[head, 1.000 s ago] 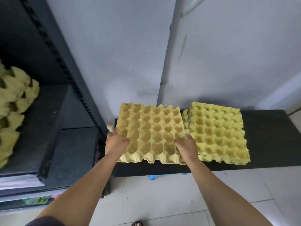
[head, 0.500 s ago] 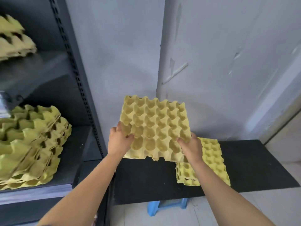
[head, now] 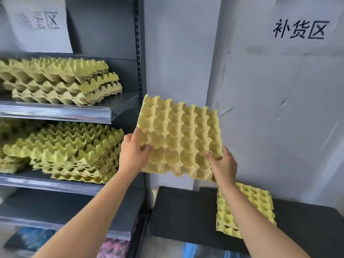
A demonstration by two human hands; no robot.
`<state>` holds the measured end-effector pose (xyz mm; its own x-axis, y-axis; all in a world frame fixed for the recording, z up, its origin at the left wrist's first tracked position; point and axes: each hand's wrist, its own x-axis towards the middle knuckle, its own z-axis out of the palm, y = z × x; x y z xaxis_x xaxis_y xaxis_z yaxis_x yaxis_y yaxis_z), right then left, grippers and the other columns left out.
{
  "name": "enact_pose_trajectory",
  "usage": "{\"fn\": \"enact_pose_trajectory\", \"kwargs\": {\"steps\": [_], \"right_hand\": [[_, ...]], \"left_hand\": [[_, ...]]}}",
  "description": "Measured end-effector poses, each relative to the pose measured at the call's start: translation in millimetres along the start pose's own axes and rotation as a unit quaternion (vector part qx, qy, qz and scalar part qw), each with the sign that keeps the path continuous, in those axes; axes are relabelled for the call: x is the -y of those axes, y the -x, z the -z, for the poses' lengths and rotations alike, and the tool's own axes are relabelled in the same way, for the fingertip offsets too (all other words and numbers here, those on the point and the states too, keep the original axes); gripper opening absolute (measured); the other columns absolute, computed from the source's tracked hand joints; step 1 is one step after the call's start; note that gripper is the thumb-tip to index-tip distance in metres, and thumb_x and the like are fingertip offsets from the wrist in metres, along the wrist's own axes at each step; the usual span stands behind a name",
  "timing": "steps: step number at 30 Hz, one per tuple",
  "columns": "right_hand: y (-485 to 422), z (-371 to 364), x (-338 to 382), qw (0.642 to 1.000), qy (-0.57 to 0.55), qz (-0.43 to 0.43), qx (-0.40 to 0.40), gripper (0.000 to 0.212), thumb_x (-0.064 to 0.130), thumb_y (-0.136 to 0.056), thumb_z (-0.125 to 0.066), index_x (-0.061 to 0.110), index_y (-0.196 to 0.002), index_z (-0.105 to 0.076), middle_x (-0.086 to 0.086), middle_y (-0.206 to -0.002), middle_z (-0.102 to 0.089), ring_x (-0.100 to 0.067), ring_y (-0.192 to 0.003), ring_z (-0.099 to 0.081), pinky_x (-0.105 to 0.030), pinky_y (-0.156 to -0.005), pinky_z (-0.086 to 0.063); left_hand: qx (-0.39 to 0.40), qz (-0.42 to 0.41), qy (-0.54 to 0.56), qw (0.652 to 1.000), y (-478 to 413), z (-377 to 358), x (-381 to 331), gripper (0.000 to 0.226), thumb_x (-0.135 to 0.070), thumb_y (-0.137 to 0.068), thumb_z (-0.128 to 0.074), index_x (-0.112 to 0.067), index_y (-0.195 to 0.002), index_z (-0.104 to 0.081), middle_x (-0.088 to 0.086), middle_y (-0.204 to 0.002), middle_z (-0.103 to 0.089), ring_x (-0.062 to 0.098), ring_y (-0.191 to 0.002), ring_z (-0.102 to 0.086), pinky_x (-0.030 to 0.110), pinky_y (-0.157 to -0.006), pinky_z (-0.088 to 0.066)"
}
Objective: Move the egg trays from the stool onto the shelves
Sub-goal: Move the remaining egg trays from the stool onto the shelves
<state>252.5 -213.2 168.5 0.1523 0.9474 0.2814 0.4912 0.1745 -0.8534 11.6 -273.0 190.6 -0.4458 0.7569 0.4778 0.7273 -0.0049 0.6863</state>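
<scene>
In the head view, we see the left hand and the right hand holding one yellow moulded-pulp egg tray in the air. It is in front of the grey wall, just right of the dark metal upright of the shelf unit. The left hand grips the tray's near-left corner, with the thumb on top in a cup and the fingers curled under. The right hand pinches the near-right corner in the same way. The tray is tilted, far edge higher, and touches neither stool nor shelf.

A low stack of the same yellow trays lies toward the right side of the stool's black flat top, partly behind the right forearm. The upper shelf stack and the middle shelf stack both reach toward the right ends of their shelves. The middle one is fanned and uneven.

We judge the step in hand to be the carry to the shelf. To do it well, we would level the tray first and then bring it left around the upright, so that its far-left corner does not strike the post. We would lower it with its cups matched to the topmost tray so that it nests. The pulp looks light and soft, so a gentle grip is enough.
</scene>
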Motion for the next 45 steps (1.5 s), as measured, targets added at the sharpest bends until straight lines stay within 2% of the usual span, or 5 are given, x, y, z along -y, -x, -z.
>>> {"fn": "enact_pose_trajectory", "kwargs": {"steps": [21,26,31,35,45], "right_hand": [[93,-195,262,0.974,-0.133,0.183,0.016,0.069,0.043,-0.084,-0.066,0.013,-0.14,-0.042,-0.006,-0.136,-0.052,-0.023,-0.126,-0.047,-0.036,-0.101,-0.039],[84,-225,307,0.969,-0.172,0.179,-0.022,0.063,0.043,-0.083,-0.067,0.014,-0.135,-0.048,-0.001,-0.122,-0.06,-0.018,-0.114,-0.054,-0.034,-0.095,-0.045],[53,-246,352,0.967,-0.176,0.184,-0.029,0.037,0.039,-0.083,-0.068,0.016,-0.11,-0.059,0.008,-0.096,-0.059,-0.016,-0.094,-0.06,-0.026,-0.072,-0.04],[20,-261,382,0.972,-0.17,0.159,-0.02,0.038,0.037,-0.083,-0.068,0.007,-0.105,-0.058,0.007,-0.093,-0.054,-0.014,-0.087,-0.055,-0.027,-0.071,-0.041],[-67,-296,425,0.971,-0.147,0.185,0.024,0.019,0.024,-0.089,-0.059,0.011,-0.077,-0.051,0.007,-0.07,-0.049,-0.012,-0.067,-0.049,-0.025,-0.057,-0.039]], "left_hand": [[-0.163,-0.003,-0.025,0.986,-60,310,139,0.062,-0.034,-0.082,-0.061,-0.03,-0.139,-0.036,0.009,-0.119,-0.048,0.029,-0.107,-0.049,0.049,-0.091,-0.047],[-0.188,-0.031,-0.184,0.964,-110,341,144,0.061,-0.042,-0.088,-0.054,-0.03,-0.143,-0.03,0.009,-0.146,-0.03,0.033,-0.13,-0.03,0.048,-0.105,-0.026],[-0.161,-0.235,-0.314,0.906,-147,345,141,0.059,-0.064,-0.083,-0.031,-0.033,-0.131,-0.048,0.001,-0.138,-0.043,0.027,-0.13,-0.034,0.049,-0.105,-0.02],[-0.12,-0.34,-0.404,0.841,-185,332,143,0.046,-0.045,-0.077,-0.067,-0.026,-0.119,-0.06,-0.001,-0.115,-0.064,0.028,-0.109,-0.058,0.055,-0.096,-0.035],[-0.093,-0.25,-0.33,0.905,-294,316,146,0.037,-0.01,-0.093,-0.053,-0.017,-0.129,-0.051,0.005,-0.126,-0.054,0.029,-0.114,-0.051,0.039,-0.091,-0.043]]}}
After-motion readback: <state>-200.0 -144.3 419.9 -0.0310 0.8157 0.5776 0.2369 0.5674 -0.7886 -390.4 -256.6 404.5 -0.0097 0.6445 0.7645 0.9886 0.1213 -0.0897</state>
